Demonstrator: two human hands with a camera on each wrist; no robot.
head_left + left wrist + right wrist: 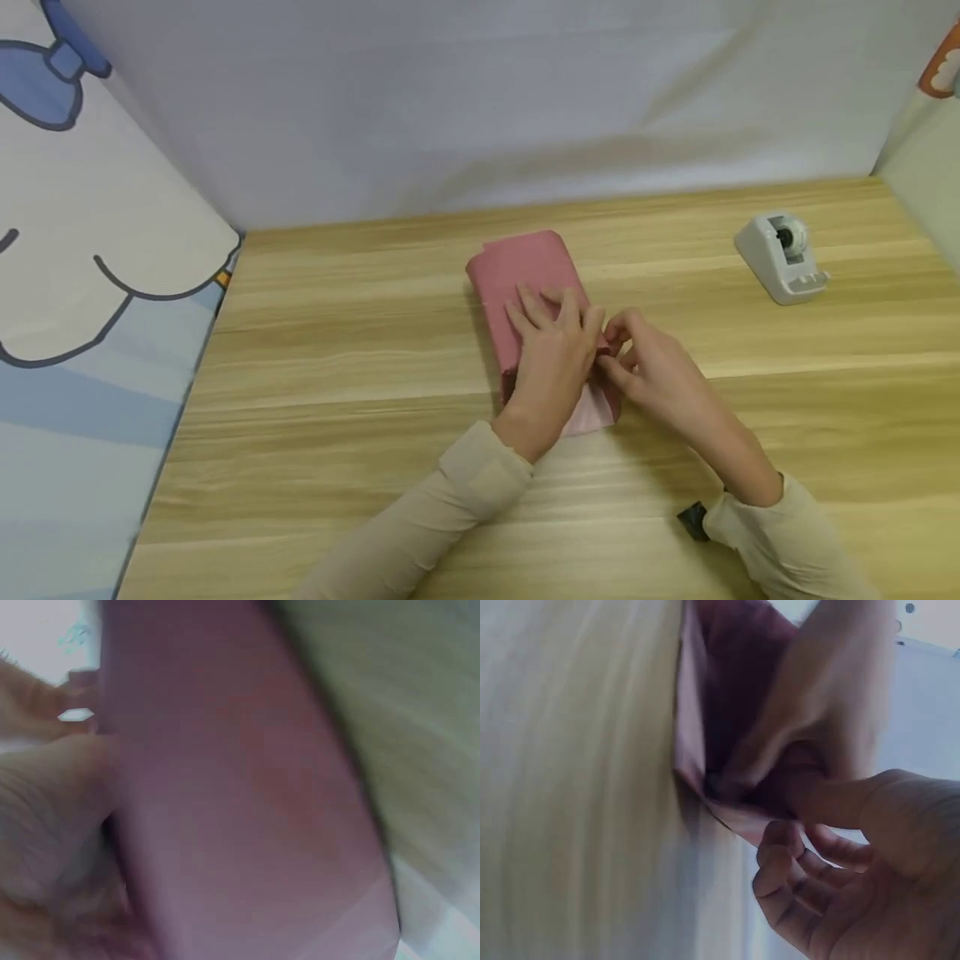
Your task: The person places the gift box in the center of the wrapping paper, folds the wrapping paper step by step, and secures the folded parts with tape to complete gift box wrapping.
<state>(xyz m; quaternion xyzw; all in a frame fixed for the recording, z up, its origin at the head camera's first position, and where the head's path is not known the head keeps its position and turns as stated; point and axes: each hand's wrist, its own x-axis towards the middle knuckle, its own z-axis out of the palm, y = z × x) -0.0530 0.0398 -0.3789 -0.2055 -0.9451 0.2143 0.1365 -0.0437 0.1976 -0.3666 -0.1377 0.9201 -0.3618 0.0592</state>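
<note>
A parcel of pink wrapping paper (525, 258) lies lengthwise on the wooden table, its near end loose with a paler flap (588, 412). My left hand (551, 354) rests on top with fingers spread; in the right wrist view its thumb side reaches into the paper's open end (739, 682). At the near right corner, my right hand (660, 371) pinches the paper's edge between thumb and fingers. The left wrist view is blurred and mostly filled by the paper's side (247, 795). What lies inside the paper is hidden.
A white tape dispenser (783, 258) with a roll stands at the back right of the table (322, 367). A small black object (693, 521) shows beside the right sleeve. Behind the table hangs a pale backdrop (450, 108); a printed cartoon sheet (82, 317) is on the left.
</note>
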